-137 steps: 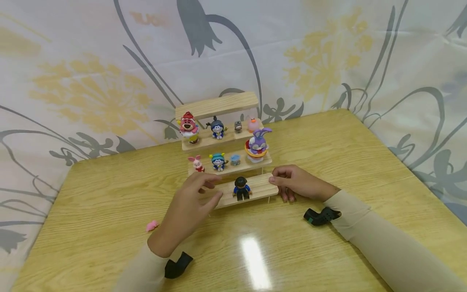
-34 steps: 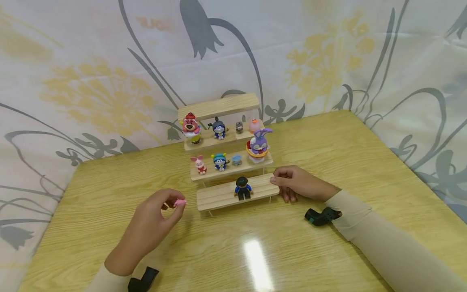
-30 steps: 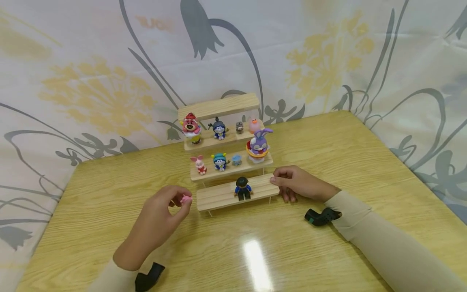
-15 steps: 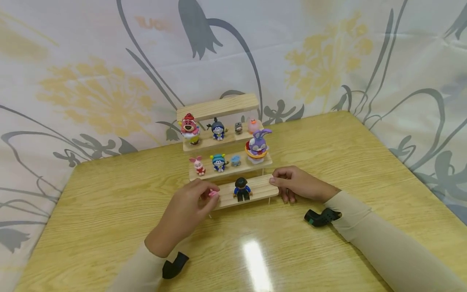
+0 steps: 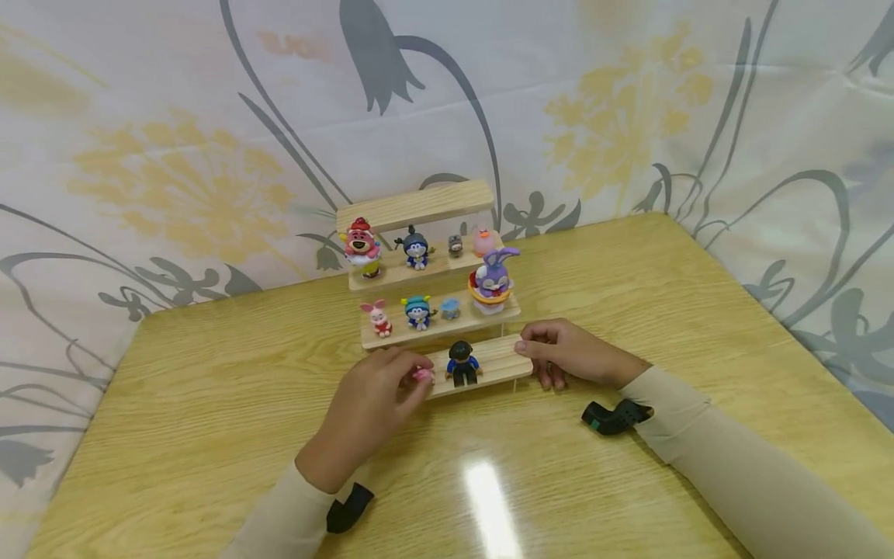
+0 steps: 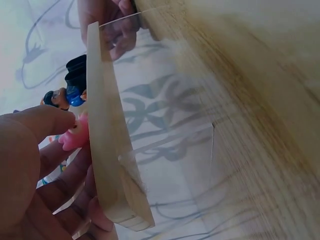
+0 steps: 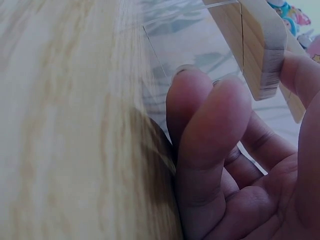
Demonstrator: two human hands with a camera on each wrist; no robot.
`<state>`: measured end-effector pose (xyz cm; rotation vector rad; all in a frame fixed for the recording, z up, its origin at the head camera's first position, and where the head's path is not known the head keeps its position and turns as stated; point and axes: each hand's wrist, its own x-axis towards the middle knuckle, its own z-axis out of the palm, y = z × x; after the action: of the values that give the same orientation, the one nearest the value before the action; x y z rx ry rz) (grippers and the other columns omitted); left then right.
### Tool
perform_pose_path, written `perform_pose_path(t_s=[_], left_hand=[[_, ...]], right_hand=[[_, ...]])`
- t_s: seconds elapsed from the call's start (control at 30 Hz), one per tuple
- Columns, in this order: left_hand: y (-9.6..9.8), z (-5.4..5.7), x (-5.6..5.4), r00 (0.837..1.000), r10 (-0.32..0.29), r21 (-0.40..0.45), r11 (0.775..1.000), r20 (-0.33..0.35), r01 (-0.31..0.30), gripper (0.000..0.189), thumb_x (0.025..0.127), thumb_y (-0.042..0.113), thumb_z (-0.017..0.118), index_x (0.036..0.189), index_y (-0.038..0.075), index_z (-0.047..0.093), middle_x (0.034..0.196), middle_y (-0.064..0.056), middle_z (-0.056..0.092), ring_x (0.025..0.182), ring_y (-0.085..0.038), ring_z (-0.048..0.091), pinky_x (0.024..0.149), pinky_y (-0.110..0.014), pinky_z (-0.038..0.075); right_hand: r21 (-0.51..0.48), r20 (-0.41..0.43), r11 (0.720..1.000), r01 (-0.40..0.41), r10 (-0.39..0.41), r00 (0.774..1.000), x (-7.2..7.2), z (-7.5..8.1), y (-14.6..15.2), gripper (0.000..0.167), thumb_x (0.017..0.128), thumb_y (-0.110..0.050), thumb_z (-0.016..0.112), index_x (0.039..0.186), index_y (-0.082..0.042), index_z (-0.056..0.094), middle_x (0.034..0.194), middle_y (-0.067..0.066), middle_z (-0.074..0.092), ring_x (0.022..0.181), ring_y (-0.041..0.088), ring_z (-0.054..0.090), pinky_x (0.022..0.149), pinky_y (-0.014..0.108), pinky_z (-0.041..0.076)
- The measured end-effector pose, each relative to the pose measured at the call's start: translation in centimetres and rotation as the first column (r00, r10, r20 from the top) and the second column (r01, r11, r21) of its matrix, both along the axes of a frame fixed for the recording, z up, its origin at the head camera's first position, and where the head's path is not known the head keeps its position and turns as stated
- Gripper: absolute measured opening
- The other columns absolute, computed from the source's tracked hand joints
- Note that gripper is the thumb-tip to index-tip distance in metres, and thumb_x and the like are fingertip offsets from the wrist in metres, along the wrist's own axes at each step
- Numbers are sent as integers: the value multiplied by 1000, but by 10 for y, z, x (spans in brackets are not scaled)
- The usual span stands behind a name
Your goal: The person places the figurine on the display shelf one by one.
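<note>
My left hand [image 5: 366,405] is at the left part of the front wooden shelf [image 5: 499,355], pinching a small pink figurine [image 5: 423,375] between thumb and fingers. In the left wrist view the pink figurine [image 6: 76,136] touches or nearly touches the board's top face, and other fingers reach past the board's edge. Right of it on the same shelf sits a toy figure [image 5: 462,365] with black hair, a blue top and black trousers. My right hand [image 5: 576,353] holds the shelf's right end. In the right wrist view the thumb [image 7: 300,75] touches the board's end, with the other fingers curled beside it.
Behind, the middle tier [image 5: 391,335] bears a pink-eared figure [image 5: 378,319], a teal-hatted figure [image 5: 417,312], a small blue one [image 5: 450,309] and a purple rabbit [image 5: 492,283]. Several figures stand on the tier above, under a top board [image 5: 419,203]. Clear legs support the front shelf.
My left hand has picked up the pink figurine from the table at the left and carried it right onto the front shelf, near the seated toy figure. My right hand has stayed at the shelf's end.
</note>
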<state>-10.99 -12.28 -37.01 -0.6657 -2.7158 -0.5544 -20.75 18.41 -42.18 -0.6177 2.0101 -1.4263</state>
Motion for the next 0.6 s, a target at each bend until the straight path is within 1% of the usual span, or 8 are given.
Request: perform_pose_path(t_s=[0.17, 0.27, 0.33, 0.43, 0.53, 0.6], left_hand=[[2, -3, 0, 995, -4, -62, 998, -97, -2, 9, 93, 21, 72, 97, 14, 76, 93, 2, 72, 81, -13, 65, 70, -27, 58], [3, -4, 0, 993, -2, -82, 997, -117, -8, 11, 91, 22, 74, 99, 14, 76, 94, 0, 72, 87, -17, 67, 75, -33, 60], [4, -4, -1, 994, 4, -82, 997, -105, -13, 15, 91, 23, 75, 102, 13, 76, 96, 0, 72, 87, -18, 67, 76, -34, 60], [5, -4, -1, 998, 20, -67, 997, -60, -24, 19, 89, 24, 77, 105, 13, 74, 98, 0, 73, 87, -16, 67, 74, -32, 60], [6, -3, 0, 999, 34, -40, 999, -20, -35, 21, 88, 23, 79, 105, 14, 72, 98, 1, 73, 86, -14, 66, 71, -29, 58], [6, -3, 0, 999, 35, -33, 999, -11, -35, 21, 87, 23, 80, 103, 13, 72, 97, 1, 73, 85, -13, 65, 70, -28, 57]], right_hand=[[-4, 0, 1000, -1, 1, 1000, 1, 1, -2, 33, 105, -35, 52, 99, -3, 59, 66, 10, 61, 48, 15, 56, 45, 32, 53], [-8, -2, 1000, -4, 4, 1000, 0, 0, -2, 33, 106, -35, 52, 99, -3, 59, 66, 10, 61, 48, 15, 56, 45, 32, 53], [-8, -3, 1000, -6, 6, 1000, -1, -1, -2, 33, 106, -35, 51, 99, -3, 59, 66, 10, 61, 48, 15, 56, 45, 33, 53], [1, -3, 1000, -1, 1, 1000, -1, -3, -2, 34, 105, -36, 52, 99, -3, 59, 66, 11, 61, 48, 15, 56, 45, 33, 53], [5, 0, 1000, 4, -4, 1000, 0, -4, 0, 35, 105, -37, 52, 98, -3, 59, 66, 10, 62, 48, 15, 56, 45, 33, 53], [2, 4, 1000, 8, -8, 1000, 0, -4, 1, 34, 105, -36, 52, 98, -3, 59, 65, 10, 62, 47, 15, 56, 45, 33, 53]])
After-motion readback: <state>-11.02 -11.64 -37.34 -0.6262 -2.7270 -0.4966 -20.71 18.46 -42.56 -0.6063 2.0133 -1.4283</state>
